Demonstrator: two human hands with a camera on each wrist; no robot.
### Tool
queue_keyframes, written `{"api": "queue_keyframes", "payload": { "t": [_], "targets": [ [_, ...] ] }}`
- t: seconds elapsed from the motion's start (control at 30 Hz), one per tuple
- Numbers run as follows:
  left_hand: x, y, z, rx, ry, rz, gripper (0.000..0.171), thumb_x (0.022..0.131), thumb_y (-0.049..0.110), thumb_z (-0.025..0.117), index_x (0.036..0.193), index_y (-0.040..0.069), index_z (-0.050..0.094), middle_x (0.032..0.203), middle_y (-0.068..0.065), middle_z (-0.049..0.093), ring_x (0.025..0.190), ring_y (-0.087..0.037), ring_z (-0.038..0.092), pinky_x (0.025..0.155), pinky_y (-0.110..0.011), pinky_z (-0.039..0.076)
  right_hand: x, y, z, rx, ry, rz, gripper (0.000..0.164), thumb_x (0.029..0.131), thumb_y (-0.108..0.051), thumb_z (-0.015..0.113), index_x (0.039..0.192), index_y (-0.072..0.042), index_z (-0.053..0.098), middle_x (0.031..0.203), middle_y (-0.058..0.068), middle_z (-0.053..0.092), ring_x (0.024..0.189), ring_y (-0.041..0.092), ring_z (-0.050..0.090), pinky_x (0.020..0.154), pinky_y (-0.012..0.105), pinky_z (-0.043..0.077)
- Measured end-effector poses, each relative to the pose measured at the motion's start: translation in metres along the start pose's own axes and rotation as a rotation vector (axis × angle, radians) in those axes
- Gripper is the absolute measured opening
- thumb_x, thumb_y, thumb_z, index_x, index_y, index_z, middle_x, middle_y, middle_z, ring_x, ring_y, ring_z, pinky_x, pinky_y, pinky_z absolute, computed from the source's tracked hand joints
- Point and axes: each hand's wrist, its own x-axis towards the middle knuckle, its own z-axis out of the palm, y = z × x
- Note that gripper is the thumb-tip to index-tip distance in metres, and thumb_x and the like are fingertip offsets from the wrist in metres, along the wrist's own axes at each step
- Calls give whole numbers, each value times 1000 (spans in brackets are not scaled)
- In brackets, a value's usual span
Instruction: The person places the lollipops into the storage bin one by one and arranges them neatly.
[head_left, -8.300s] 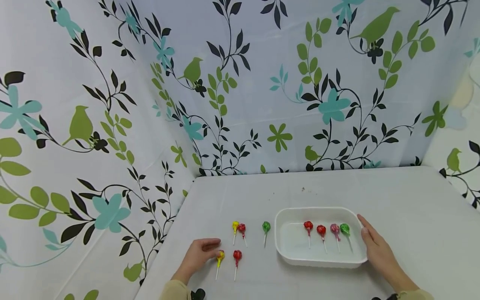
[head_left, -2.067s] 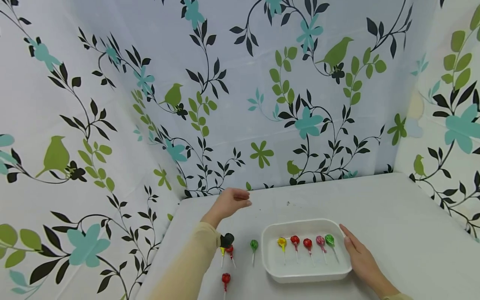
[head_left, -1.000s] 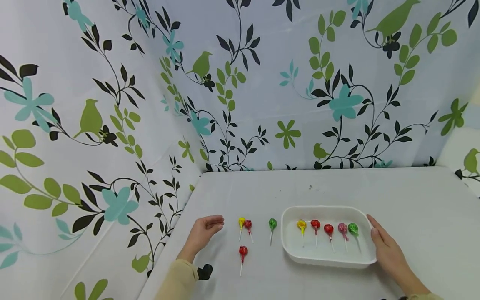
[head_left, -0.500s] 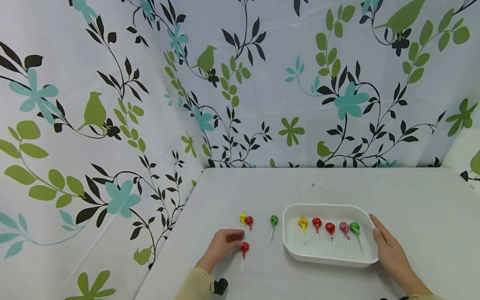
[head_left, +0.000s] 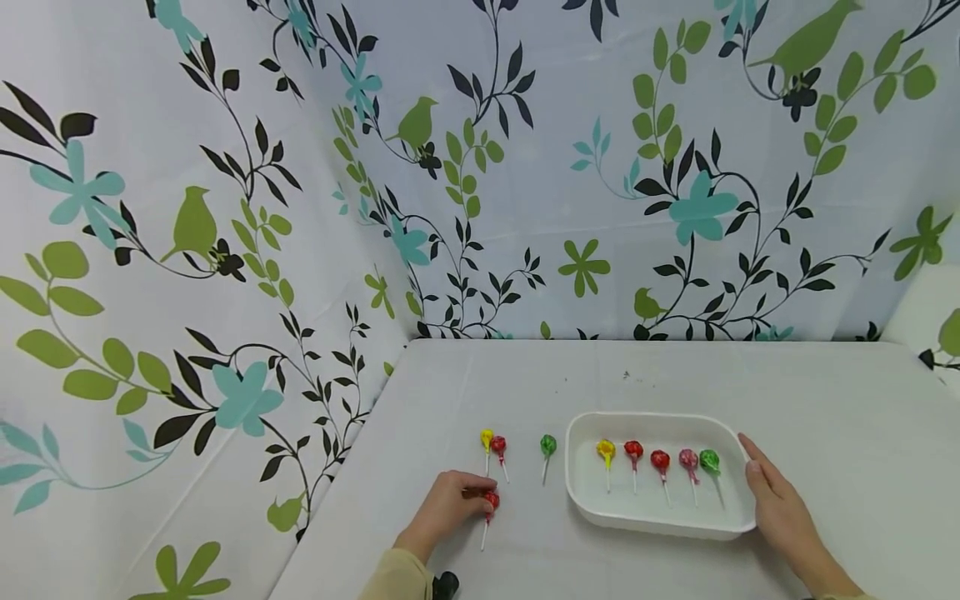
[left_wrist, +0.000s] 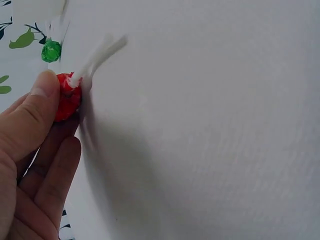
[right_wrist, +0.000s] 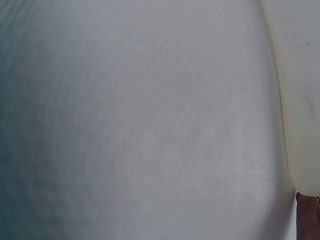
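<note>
In the head view, my left hand (head_left: 450, 510) pinches the head of a red lollipop (head_left: 491, 500) at the front left of the table. The left wrist view shows that red lollipop (left_wrist: 69, 97) between thumb and fingers, its white stick pointing away from the palm. My right hand (head_left: 783, 508) holds the right end of a white tray (head_left: 660, 523), thumb at the rim. Inside, a yellow lollipop (head_left: 606, 450), two red ones, a pink one (head_left: 688, 458) and a green one (head_left: 709, 462) lie in a row, sticks toward me.
Left of the tray lies a green lollipop (head_left: 548, 446). Farther left, a yellow lollipop (head_left: 487, 439) and a red lollipop (head_left: 498, 446) lie side by side. A patterned curtain (head_left: 480, 167) hangs behind and beside the white table (head_left: 600, 375).
A yellow lollipop, held by my left hand in the oldest frame, now lies in the tray at the row's left. My left hand came back from the far side and took hold of the red lollipop.
</note>
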Motion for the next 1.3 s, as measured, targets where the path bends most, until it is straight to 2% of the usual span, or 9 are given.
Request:
{"api": "queue_keyframes", "payload": {
  "t": [0.07, 0.2, 0.47, 0.63, 0.77, 0.9, 1.03, 1.3],
  "targets": [
    [-1, 1, 1, 21, 12, 23, 23, 83, 11, 83, 106, 11, 82, 104, -2, 79, 98, -14, 70, 84, -28, 59, 0, 0, 1, 2, -1, -7, 65, 111, -49, 11, 165, -14, 4, 168, 25, 2, 151, 57, 5, 115, 77, 13],
    [-2, 2, 2, 3, 22, 19, 16, 84, 11, 82, 100, 11, 83, 97, 0, 80, 92, -10, 69, 80, -24, 58, 0, 0, 3, 1, 9, -26, 65, 111, -48, 11, 165, -13, 5, 168, 25, 4, 151, 57, 6, 115, 76, 14],
    [-3, 3, 1, -7, 26, 26, 16, 84, 12, 83, 100, 10, 83, 96, 0, 80, 89, -9, 70, 76, -22, 57, 0, 2, 3, 4, 8, 4, 65, 110, -49, 11, 165, -15, 4, 169, 24, 3, 152, 56, 5, 116, 76, 14],
    [-2, 7, -7, 15, 36, 28, 18, 85, 12, 82, 102, 10, 82, 99, -2, 80, 91, -10, 70, 75, -23, 58, 0, 1, 3, 9, 4, 12, 65, 110, -50, 10, 165, -16, 3, 169, 22, 1, 153, 54, 4, 117, 74, 13],
    [0, 14, -18, 4, 72, 53, 20, 86, 12, 81, 105, 7, 81, 100, -5, 79, 93, -17, 72, 73, -21, 58, 0, 0, 3, 3, 11, 4, 65, 110, -49, 10, 165, -15, 5, 169, 23, 3, 153, 54, 5, 117, 74, 14],
    [8, 28, -29, -22, 122, 86, 24, 86, 15, 81, 107, 5, 80, 103, -8, 79, 95, -21, 74, 76, -23, 60, -1, 0, 1, -7, 14, -1, 65, 111, -49, 11, 165, -14, 5, 169, 24, 4, 153, 55, 5, 117, 74, 13],
    [23, 49, -38, -50, 150, 108, 22, 87, 16, 80, 107, 7, 80, 105, -8, 79, 95, -20, 75, 81, -29, 62, -1, 1, 0, -8, 19, -1, 65, 111, -48, 11, 165, -13, 6, 168, 25, 5, 152, 55, 6, 117, 74, 13],
    [58, 104, -49, -52, 100, 130, 21, 91, 17, 78, 111, 14, 80, 107, -1, 78, 97, -15, 71, 90, -33, 61, 0, 0, 0, 9, 7, 25, 65, 111, -49, 11, 165, -14, 5, 169, 22, 2, 153, 53, 4, 119, 72, 10]
  ]
}}
